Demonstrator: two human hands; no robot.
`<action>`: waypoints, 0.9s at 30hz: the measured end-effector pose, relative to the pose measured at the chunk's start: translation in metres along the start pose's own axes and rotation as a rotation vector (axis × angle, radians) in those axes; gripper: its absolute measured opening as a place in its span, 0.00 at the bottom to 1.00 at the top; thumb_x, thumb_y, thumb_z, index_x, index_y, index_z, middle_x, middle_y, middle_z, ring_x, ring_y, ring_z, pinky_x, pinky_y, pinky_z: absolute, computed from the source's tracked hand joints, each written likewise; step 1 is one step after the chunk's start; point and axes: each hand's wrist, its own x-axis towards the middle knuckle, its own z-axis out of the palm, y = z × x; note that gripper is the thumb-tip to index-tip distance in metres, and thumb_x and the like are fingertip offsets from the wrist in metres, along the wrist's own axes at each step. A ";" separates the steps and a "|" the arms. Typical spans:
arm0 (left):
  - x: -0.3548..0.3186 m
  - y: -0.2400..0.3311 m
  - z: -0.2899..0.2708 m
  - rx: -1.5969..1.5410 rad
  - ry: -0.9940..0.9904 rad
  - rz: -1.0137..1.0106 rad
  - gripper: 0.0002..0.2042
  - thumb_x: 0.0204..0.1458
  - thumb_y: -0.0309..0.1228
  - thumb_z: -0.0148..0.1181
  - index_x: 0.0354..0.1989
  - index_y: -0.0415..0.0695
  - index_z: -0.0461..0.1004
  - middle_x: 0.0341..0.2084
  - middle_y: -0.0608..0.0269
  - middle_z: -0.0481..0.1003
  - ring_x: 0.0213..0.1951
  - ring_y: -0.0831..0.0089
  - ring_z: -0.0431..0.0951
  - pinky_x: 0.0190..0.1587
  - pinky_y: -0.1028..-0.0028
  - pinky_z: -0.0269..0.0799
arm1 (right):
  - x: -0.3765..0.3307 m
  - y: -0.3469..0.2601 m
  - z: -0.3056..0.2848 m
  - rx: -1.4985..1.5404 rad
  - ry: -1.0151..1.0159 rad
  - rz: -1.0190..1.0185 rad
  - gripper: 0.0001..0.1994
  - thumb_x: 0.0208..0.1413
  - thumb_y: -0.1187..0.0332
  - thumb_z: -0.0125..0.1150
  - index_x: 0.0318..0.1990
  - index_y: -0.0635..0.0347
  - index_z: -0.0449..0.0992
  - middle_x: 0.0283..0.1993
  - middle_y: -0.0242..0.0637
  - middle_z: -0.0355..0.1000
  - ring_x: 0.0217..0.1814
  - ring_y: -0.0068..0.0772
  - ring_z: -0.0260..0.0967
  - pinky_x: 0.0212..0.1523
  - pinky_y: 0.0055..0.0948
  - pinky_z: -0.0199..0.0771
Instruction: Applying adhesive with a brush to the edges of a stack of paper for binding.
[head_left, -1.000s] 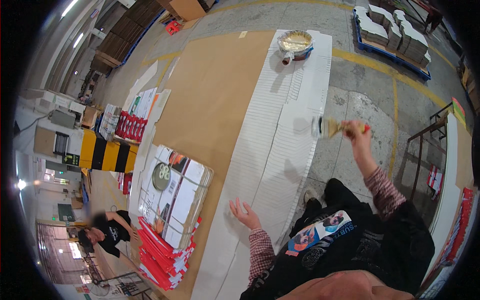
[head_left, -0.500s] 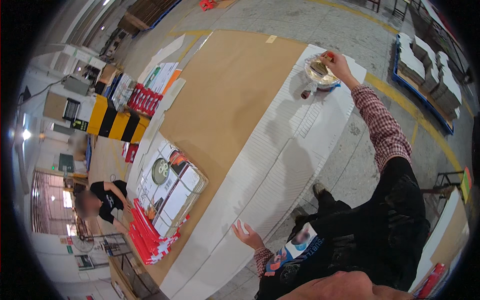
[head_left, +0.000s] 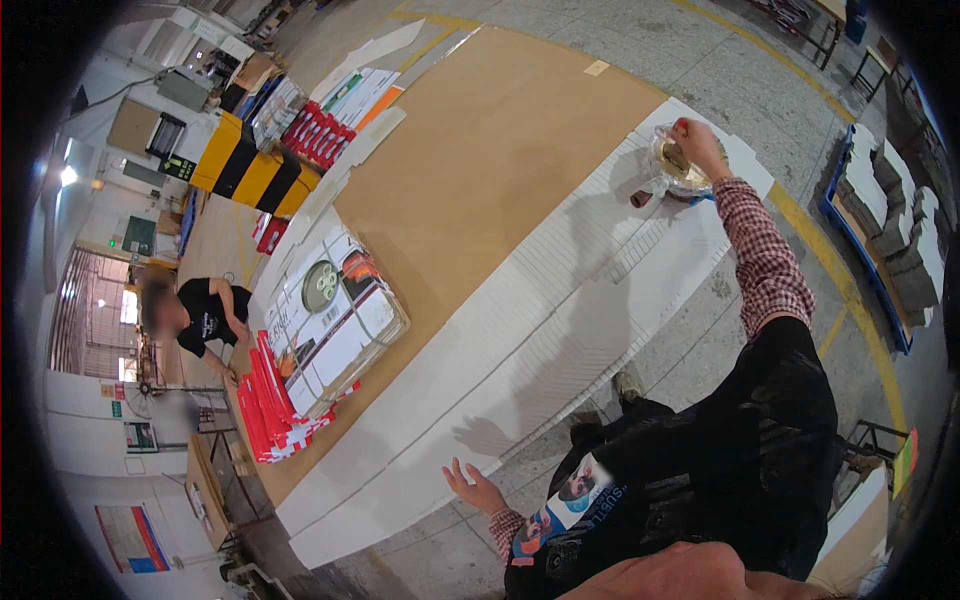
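At the far right end of the worktop, my right hand (head_left: 704,150) is closed round what looks like a flat brush (head_left: 677,160), its head down in a tub (head_left: 705,188) lined with clear plastic film. Pale, creamy stuff shows inside the tub. My left hand (head_left: 475,490) hovers near the front edge of the white slotted cardboard (head_left: 520,345), fingers spread and holding nothing. Beyond that cardboard lies a brown sheet (head_left: 470,190). A strapped stack of printed sheets (head_left: 335,305) rests on it to the left, beside red-and-white folded pieces (head_left: 270,400).
A person in a black shirt (head_left: 210,315) stands across the worktop at the left. Yellow-and-black striped boards (head_left: 250,165) are behind. On the floor at right, a blue pallet (head_left: 868,270) bears stacked white card pieces (head_left: 895,210). A small dark red object (head_left: 640,198) lies by the tub.
My view has shifted, so the worktop appears turned. My right hand has lowered the brush further into the tub. My left hand stays open near the front edge.
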 end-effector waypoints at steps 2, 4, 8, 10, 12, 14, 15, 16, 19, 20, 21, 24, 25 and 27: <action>-0.006 0.000 0.001 -0.108 -0.049 -0.106 0.17 0.58 0.32 0.51 0.55 0.44 0.69 0.63 0.44 0.55 0.63 0.52 0.57 0.58 0.57 0.59 | 0.010 0.003 -0.012 -0.013 -0.014 0.030 0.15 0.50 0.60 0.62 0.35 0.65 0.76 0.30 0.52 0.74 0.33 0.50 0.73 0.35 0.41 0.70; -0.010 0.002 0.006 -0.090 -0.028 -0.101 0.17 0.58 0.32 0.51 0.55 0.44 0.69 0.63 0.44 0.55 0.63 0.52 0.58 0.56 0.57 0.60 | 0.019 0.008 -0.026 -0.081 0.016 0.056 0.16 0.49 0.59 0.63 0.35 0.64 0.77 0.29 0.51 0.74 0.32 0.48 0.73 0.34 0.41 0.70; -0.011 0.007 0.016 -0.132 -0.059 -0.108 0.16 0.58 0.33 0.51 0.55 0.44 0.70 0.63 0.44 0.55 0.62 0.52 0.59 0.55 0.56 0.62 | 0.018 0.014 -0.038 0.008 0.052 0.102 0.19 0.46 0.56 0.65 0.32 0.68 0.76 0.28 0.54 0.74 0.32 0.50 0.73 0.34 0.43 0.70; -0.012 0.006 0.019 -0.089 -0.044 -0.077 0.17 0.58 0.33 0.51 0.55 0.44 0.70 0.63 0.44 0.56 0.61 0.54 0.60 0.54 0.58 0.62 | 0.021 0.014 -0.042 0.003 0.038 0.089 0.18 0.47 0.56 0.64 0.32 0.67 0.76 0.29 0.54 0.74 0.32 0.50 0.73 0.34 0.43 0.70; -0.012 0.004 0.020 -0.054 -0.050 -0.066 0.17 0.58 0.33 0.51 0.55 0.44 0.70 0.62 0.45 0.56 0.61 0.55 0.61 0.53 0.60 0.62 | 0.024 0.013 -0.045 -0.014 0.032 0.095 0.18 0.47 0.57 0.64 0.32 0.67 0.76 0.29 0.53 0.74 0.33 0.50 0.74 0.34 0.44 0.70; -0.014 -0.001 0.021 -0.075 -0.054 -0.072 0.16 0.58 0.32 0.51 0.55 0.44 0.70 0.62 0.45 0.56 0.61 0.55 0.61 0.53 0.60 0.62 | 0.028 0.012 -0.049 -0.044 0.019 0.142 0.18 0.48 0.57 0.63 0.33 0.66 0.76 0.30 0.53 0.74 0.33 0.50 0.73 0.35 0.44 0.70; -0.015 -0.004 0.021 -0.055 -0.039 -0.069 0.16 0.58 0.32 0.51 0.55 0.44 0.70 0.62 0.45 0.56 0.61 0.55 0.61 0.53 0.60 0.62 | 0.029 0.011 -0.050 -0.023 -0.012 0.123 0.18 0.48 0.57 0.63 0.33 0.66 0.76 0.30 0.53 0.74 0.33 0.50 0.73 0.35 0.44 0.70; -0.016 -0.007 0.022 -0.061 -0.027 -0.057 0.17 0.58 0.32 0.51 0.55 0.44 0.70 0.62 0.45 0.56 0.61 0.55 0.61 0.53 0.60 0.62 | 0.029 0.009 -0.051 -0.048 0.028 0.090 0.17 0.49 0.57 0.62 0.34 0.66 0.76 0.31 0.53 0.74 0.34 0.51 0.73 0.36 0.44 0.70; -0.023 -0.014 0.021 -0.083 -0.040 -0.090 0.17 0.58 0.31 0.51 0.55 0.42 0.69 0.62 0.43 0.55 0.61 0.53 0.59 0.55 0.59 0.61 | 0.024 0.003 -0.050 -0.102 0.064 0.012 0.17 0.50 0.57 0.61 0.35 0.65 0.76 0.31 0.53 0.74 0.34 0.53 0.73 0.36 0.45 0.70; -0.028 -0.016 0.020 -0.118 -0.071 -0.150 0.17 0.58 0.31 0.51 0.54 0.40 0.69 0.62 0.41 0.54 0.63 0.51 0.57 0.57 0.58 0.60 | 0.021 0.001 -0.047 -0.144 0.085 -0.030 0.16 0.50 0.57 0.61 0.35 0.64 0.76 0.32 0.53 0.74 0.35 0.54 0.72 0.37 0.45 0.70; -0.031 -0.016 0.020 -0.092 -0.055 -0.149 0.17 0.58 0.31 0.51 0.54 0.40 0.69 0.62 0.41 0.54 0.63 0.51 0.57 0.57 0.58 0.60 | 0.020 0.001 -0.042 -0.125 0.045 -0.041 0.16 0.50 0.57 0.61 0.35 0.64 0.76 0.32 0.53 0.74 0.35 0.54 0.72 0.37 0.45 0.70; -0.043 -0.020 0.017 -0.127 -0.072 -0.184 0.17 0.58 0.31 0.52 0.54 0.40 0.69 0.62 0.41 0.54 0.62 0.51 0.57 0.58 0.58 0.59 | 0.015 0.013 -0.018 -0.223 0.024 -0.087 0.13 0.50 0.59 0.59 0.36 0.59 0.77 0.34 0.50 0.75 0.37 0.54 0.72 0.37 0.44 0.71; -0.046 -0.022 0.016 -0.090 -0.103 -0.220 0.17 0.57 0.31 0.53 0.54 0.40 0.69 0.61 0.40 0.56 0.62 0.51 0.58 0.59 0.59 0.59 | 0.016 0.023 -0.008 -0.208 0.042 -0.099 0.13 0.49 0.59 0.59 0.36 0.58 0.77 0.34 0.49 0.75 0.38 0.53 0.72 0.37 0.43 0.71; -0.047 -0.028 0.012 -0.025 -0.101 -0.166 0.18 0.56 0.32 0.54 0.54 0.40 0.70 0.59 0.41 0.60 0.62 0.50 0.58 0.60 0.59 0.57 | 0.028 0.048 0.017 -0.202 -0.118 -0.037 0.14 0.48 0.59 0.60 0.39 0.58 0.76 0.38 0.45 0.76 0.42 0.46 0.74 0.40 0.40 0.71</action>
